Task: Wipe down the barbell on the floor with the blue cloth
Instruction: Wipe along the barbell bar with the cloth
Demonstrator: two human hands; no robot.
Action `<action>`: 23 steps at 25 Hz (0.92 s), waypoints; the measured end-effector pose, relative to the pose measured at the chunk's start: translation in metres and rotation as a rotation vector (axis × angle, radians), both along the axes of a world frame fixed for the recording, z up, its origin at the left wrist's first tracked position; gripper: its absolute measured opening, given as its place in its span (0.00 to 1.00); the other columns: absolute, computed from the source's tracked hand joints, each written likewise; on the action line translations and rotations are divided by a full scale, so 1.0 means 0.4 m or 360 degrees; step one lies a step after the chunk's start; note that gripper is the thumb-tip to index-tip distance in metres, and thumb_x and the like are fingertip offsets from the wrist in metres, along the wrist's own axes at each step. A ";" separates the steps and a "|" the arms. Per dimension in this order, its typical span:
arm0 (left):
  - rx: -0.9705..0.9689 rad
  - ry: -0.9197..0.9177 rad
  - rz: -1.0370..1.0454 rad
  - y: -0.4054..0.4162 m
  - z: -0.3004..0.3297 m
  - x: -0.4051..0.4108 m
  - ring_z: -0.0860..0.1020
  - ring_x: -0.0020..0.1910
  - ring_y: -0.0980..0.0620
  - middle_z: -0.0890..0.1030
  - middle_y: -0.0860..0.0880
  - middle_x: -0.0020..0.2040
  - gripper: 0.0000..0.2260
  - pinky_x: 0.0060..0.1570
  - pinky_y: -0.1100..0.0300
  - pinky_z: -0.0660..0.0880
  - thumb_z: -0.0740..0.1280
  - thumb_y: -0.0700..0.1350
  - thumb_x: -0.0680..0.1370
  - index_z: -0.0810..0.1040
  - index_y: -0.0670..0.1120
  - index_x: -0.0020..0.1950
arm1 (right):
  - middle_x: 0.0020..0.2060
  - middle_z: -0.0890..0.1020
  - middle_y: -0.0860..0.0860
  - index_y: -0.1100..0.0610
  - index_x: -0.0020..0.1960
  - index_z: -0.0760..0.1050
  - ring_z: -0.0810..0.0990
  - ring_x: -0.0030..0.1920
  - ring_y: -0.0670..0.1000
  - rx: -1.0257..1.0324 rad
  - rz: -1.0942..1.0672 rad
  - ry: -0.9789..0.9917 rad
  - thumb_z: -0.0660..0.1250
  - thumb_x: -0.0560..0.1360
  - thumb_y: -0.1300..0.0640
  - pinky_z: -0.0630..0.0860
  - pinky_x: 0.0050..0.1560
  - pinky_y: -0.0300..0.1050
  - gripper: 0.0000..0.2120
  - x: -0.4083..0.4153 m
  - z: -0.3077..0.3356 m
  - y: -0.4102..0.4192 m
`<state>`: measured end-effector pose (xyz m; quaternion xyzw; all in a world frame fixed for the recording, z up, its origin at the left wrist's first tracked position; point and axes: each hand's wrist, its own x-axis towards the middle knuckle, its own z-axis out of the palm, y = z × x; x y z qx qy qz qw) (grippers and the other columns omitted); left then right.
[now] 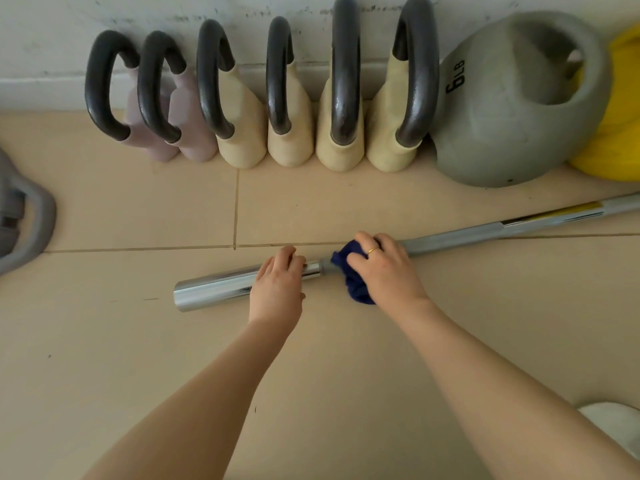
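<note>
Nearest the camera, two bare forearms reach forward and down over the tiled floor (346, 358), with a pale rounded object (620, 424) cut off at the lower right edge; cannot identify it. The left hand (278, 284) lies over the chrome sleeve end of the barbell (460, 235), fingers curled over the top of the sleeve, apparently steadying it; whether the thumb wraps underneath is hidden, so this may be a press more than a full grip. Just beside it, the right hand (384, 268), wearing a thin ring, clenches the blue cloth (353, 277) bunched around the bar where the sleeve meets the shaft, cloth touching both bar and floor. The barbell lies flat on the tiles, running from centre-left diagonally out of frame at the upper right, a yellow label (571, 211) on the far part. Judgement: wiping is at the near end; most of the shaft is yet to be covered. Risks: the bar is round on smooth tile, so a sideways push from the cloth could roll it if the left hand slackens; the bunched cloth may skip the underside. Farther back, a row of kettlebells (291, 109) stands against the wall (173, 15), then a grey 6 LB ball weight (512, 109) and something yellow (620, 109); a rolling bar could knock these.
</note>
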<state>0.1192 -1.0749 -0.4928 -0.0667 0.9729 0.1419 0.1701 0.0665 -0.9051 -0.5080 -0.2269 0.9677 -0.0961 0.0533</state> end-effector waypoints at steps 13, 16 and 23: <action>-0.0065 0.0119 -0.0418 0.220 -0.042 -0.089 0.73 0.60 0.41 0.74 0.44 0.62 0.24 0.58 0.51 0.68 0.59 0.37 0.77 0.61 0.45 0.73 | 0.55 0.78 0.61 0.57 0.53 0.79 0.73 0.46 0.64 0.0305 -0.0289 0.0152 0.70 0.66 0.66 0.73 0.41 0.54 0.16 -0.080 0.000 0.331; -0.0113 0.0070 -0.0402 0.225 -0.047 -0.100 0.74 0.56 0.41 0.74 0.45 0.60 0.23 0.51 0.52 0.69 0.57 0.37 0.77 0.61 0.48 0.73 | 0.58 0.74 0.63 0.58 0.56 0.78 0.72 0.48 0.67 0.0262 -0.0893 0.0033 0.66 0.71 0.66 0.71 0.44 0.56 0.14 -0.081 0.000 0.364; -0.0078 0.0047 -0.0355 0.224 -0.043 -0.102 0.76 0.52 0.41 0.75 0.45 0.57 0.23 0.48 0.52 0.69 0.60 0.36 0.77 0.65 0.49 0.71 | 0.56 0.75 0.63 0.54 0.59 0.77 0.73 0.48 0.67 0.0290 -0.0679 0.0023 0.68 0.70 0.64 0.71 0.45 0.57 0.18 -0.090 0.000 0.433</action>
